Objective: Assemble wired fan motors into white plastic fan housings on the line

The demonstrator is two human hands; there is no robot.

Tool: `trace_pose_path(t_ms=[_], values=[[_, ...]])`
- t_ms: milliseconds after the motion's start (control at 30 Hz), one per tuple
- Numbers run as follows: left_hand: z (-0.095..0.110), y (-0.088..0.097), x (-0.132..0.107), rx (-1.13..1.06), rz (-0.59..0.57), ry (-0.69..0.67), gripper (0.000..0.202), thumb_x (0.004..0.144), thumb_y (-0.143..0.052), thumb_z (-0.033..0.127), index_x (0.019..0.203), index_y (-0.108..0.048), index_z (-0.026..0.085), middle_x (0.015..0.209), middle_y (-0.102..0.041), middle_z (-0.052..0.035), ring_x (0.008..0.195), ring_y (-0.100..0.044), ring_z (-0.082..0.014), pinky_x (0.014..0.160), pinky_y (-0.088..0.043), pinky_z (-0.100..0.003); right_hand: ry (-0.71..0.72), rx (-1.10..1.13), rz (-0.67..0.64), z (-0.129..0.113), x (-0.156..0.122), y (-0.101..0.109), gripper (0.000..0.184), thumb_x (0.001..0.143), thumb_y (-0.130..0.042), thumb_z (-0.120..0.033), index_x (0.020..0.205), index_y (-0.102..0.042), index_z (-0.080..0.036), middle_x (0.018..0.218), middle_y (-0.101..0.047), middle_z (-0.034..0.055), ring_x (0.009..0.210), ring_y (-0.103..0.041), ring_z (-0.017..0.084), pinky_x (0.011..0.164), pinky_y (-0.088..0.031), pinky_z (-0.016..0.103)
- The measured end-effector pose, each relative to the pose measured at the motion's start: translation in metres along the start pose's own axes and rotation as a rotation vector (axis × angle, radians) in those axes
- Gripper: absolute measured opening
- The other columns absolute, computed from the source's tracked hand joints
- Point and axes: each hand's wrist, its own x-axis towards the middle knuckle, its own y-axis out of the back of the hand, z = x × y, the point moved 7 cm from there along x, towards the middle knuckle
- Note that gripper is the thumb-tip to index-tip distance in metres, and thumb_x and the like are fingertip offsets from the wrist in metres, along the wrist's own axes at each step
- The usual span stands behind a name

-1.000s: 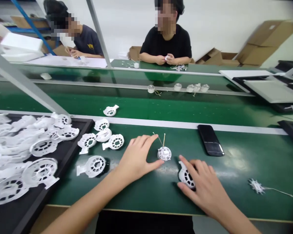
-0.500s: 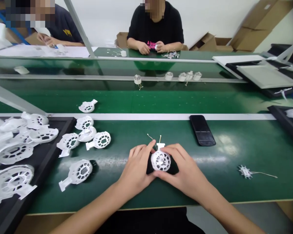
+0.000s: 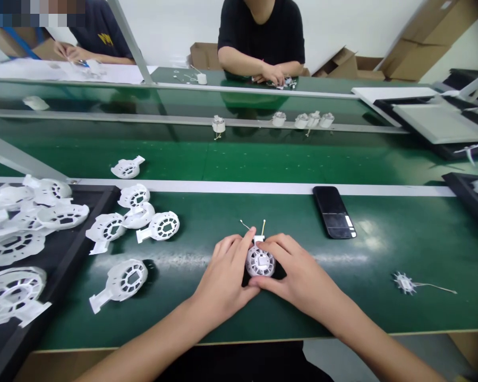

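Between my two hands is a round white plastic housing (image 3: 260, 262) with a ring of slots and a short tab pointing away from me. Two thin wires (image 3: 263, 227) with small ends stick out past the tab. My left hand (image 3: 228, 265) is closed on the housing's left side, its index finger up by the tab. From the right, my right hand (image 3: 292, 265) grips the rim with thumb and fingers. To the right lies a white star-shaped part (image 3: 404, 283) with a thin cable. Similar white housings (image 3: 128, 280) lie to the left.
A black tray (image 3: 69, 254) piled with white housings stands at the left. A black phone (image 3: 334, 212) lies right of my hands. Beyond the white strip, several small white round parts (image 3: 279, 119) sit on a rail. Two people (image 3: 262, 42) work across the bench.
The view has shifted slightly. My hands still hold the housing, fingers pressed closer over its face. The co-worker opposite has brought their hands together over the small parts on their bench.
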Motion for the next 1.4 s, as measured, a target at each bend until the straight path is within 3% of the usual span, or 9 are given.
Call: trace_pose_path(t_ms=[133,300,400,500,767,900,1167,1267,1400], values=[[0.005,0.009,-0.001,-0.080,0.000,-0.040,0.102,0.075,-0.071,0.013,0.165,-0.021,0.023,0.142,-0.053,-0.0134,0.136,-0.041,-0.0347,0.116,-0.039,-0.055,-0.005,-0.140,-0.046,0.000,0.007,0.004,0.048,0.089,-0.081,-0.053,0.124,-0.061,-0.026,0.117,-0.070,0.0054,0.113,-0.059,0.032,0.090,-0.052,0.049],[-0.007,0.040,0.007,-0.513,0.012,0.173,0.037,0.097,-0.063,0.034,0.131,-0.065,0.022,0.132,-0.067,-0.0111,0.122,-0.062,-0.0290,0.110,-0.047,-0.045,0.072,-0.091,-0.045,-0.016,0.018,0.015,0.049,0.089,-0.083,-0.045,0.128,-0.060,-0.026,0.119,-0.069,0.0045,0.106,-0.064,0.028,0.089,-0.056,0.043],[-0.008,0.056,0.020,-0.814,0.051,0.288,0.039,0.099,-0.065,0.047,0.125,-0.069,0.018,0.123,-0.073,-0.0124,0.113,-0.068,-0.0290,0.101,-0.052,-0.041,0.160,0.015,0.049,-0.029,0.032,0.030,0.052,0.091,-0.082,-0.044,0.134,-0.058,-0.029,0.127,-0.065,0.0037,0.107,-0.066,0.024,0.094,-0.056,0.040],[0.003,0.068,0.036,-0.919,0.067,0.267,0.042,0.098,-0.069,0.048,0.126,-0.070,0.017,0.126,-0.072,-0.0125,0.118,-0.066,-0.0289,0.104,-0.049,-0.038,0.236,0.115,0.164,-0.032,0.043,0.042,0.050,0.092,-0.081,-0.040,0.136,-0.059,-0.032,0.128,-0.063,0.0041,0.108,-0.066,0.024,0.096,-0.055,0.040],[0.021,0.068,0.080,-0.741,-0.035,0.017,0.050,0.103,-0.058,0.057,0.130,-0.069,0.016,0.124,-0.073,-0.0115,0.113,-0.066,-0.0287,0.100,-0.049,-0.038,0.194,0.332,0.399,0.004,0.048,0.044,0.046,0.093,-0.079,-0.041,0.133,-0.060,-0.030,0.127,-0.060,0.0080,0.115,-0.063,0.026,0.096,-0.056,0.040],[0.019,0.069,0.105,-0.675,0.002,-0.025,0.051,0.102,-0.057,0.058,0.126,-0.070,0.014,0.122,-0.073,-0.0131,0.113,-0.067,-0.0293,0.101,-0.049,-0.039,0.139,0.487,0.406,0.025,0.051,0.046,0.036,0.106,-0.056,-0.045,0.139,-0.057,-0.032,0.142,-0.056,0.0095,0.129,-0.059,0.027,0.097,-0.060,0.038],[0.009,0.034,0.143,-0.446,-0.071,0.003,0.042,0.100,-0.064,0.037,0.134,-0.062,0.011,0.125,-0.075,-0.0132,0.111,-0.073,-0.0245,0.092,-0.059,-0.031,-0.044,0.683,0.422,0.071,0.058,0.045,0.043,0.105,-0.055,-0.052,0.143,-0.050,-0.032,0.148,-0.055,0.0088,0.137,-0.055,0.030,0.103,-0.058,0.038],[-0.011,0.064,0.172,-0.235,-0.070,0.042,0.042,0.090,-0.080,0.036,0.126,-0.068,0.016,0.111,-0.077,-0.0077,0.099,-0.075,-0.0221,0.086,-0.060,-0.031,-0.116,0.595,0.359,0.082,0.059,0.038,0.066,0.103,-0.057,-0.056,0.160,-0.030,-0.036,0.160,-0.043,0.0091,0.145,-0.047,0.032,0.104,-0.059,0.042],[-0.068,0.152,0.206,0.121,0.073,0.189,0.035,0.099,-0.072,0.035,0.127,-0.065,0.015,0.122,-0.069,-0.0101,0.108,-0.069,-0.0252,0.095,-0.059,-0.046,-0.122,0.250,0.238,0.094,0.061,0.022,0.066,0.104,-0.051,-0.058,0.162,-0.029,-0.038,0.166,-0.035,0.0084,0.137,-0.055,0.034,0.107,-0.056,0.049]])
